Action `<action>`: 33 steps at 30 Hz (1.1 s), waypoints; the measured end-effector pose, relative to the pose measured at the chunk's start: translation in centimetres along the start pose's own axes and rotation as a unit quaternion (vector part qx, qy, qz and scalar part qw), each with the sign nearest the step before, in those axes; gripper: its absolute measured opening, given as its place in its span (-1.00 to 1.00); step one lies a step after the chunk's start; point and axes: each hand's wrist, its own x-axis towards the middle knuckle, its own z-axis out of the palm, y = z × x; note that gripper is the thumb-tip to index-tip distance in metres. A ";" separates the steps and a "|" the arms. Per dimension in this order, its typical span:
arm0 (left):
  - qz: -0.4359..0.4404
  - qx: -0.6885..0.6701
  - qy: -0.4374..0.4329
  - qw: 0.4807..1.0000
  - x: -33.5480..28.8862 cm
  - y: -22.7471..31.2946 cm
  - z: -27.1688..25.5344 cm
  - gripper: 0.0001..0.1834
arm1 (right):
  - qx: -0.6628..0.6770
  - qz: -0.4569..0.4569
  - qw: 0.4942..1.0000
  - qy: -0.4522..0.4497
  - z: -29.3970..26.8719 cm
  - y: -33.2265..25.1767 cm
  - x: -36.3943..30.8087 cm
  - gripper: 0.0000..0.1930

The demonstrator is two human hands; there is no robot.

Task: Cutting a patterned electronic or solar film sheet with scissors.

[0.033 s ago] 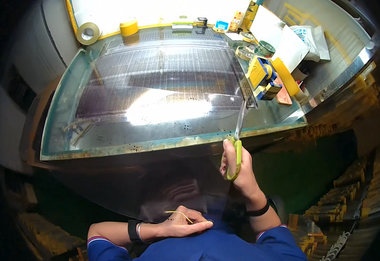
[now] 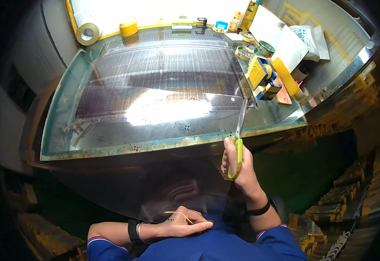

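Observation:
My right hand (image 2: 241, 163) is wrapped round the green handles of a pair of scissors (image 2: 242, 117). Their blades look closed and point away from me, over the near right part of the glass-topped table (image 2: 164, 141). Against my body, my left hand (image 2: 185, 220) is closed, with its thumb along the edge of a thin see-through film sheet (image 2: 124, 185). That sheet hangs between the table's front edge and me. A thin yellow strip (image 2: 182, 213) curves over the left hand; whether the fingers grip it I cannot tell. Dark lined film (image 2: 155, 80) covers much of the tabletop.
Tape rolls (image 2: 129, 28) stand along the back edge. At the right are a blue and yellow tape dispenser (image 2: 268, 91), more tape rolls (image 2: 266, 48), white sheets (image 2: 292, 43) and a plastic bag (image 2: 307, 39). Small dark specks dot the near tabletop.
My right hand and the scissors have shifted very slightly to the right. The left hand looks the same.

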 end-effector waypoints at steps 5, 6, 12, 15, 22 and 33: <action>0.006 0.002 0.003 1.000 0.0 -0.4 0.0 -0.74 | -0.018 -0.040 0.999 0.001 -0.4 -0.2 0.5 -0.65; 0.007 0.003 0.004 1.000 0.0 -0.4 0.1 -0.74 | -0.019 -0.032 0.999 -0.003 -0.5 -0.5 0.4 -0.66; -0.012 0.037 0.020 0.999 -0.2 0.0 -0.6 -0.75 | -0.018 -0.026 1.000 0.001 -0.8 -1.2 -0.1 -0.70; 0.024 0.006 0.103 0.994 -1.6 -0.2 -2.0 -0.73 | -0.020 -0.034 0.999 0.012 -1.3 -1.6 -0.6 -0.68; 0.260 -0.177 0.580 0.751 -8.8 -1.8 -7.8 -0.79 | -0.007 0.077 0.991 -0.113 0.0 3.4 -4.0 -0.68; 0.176 -0.322 0.296 0.882 3.9 3.0 -5.0 -0.77 | 0.020 0.109 0.973 -0.202 3.0 5.2 -6.3 -0.69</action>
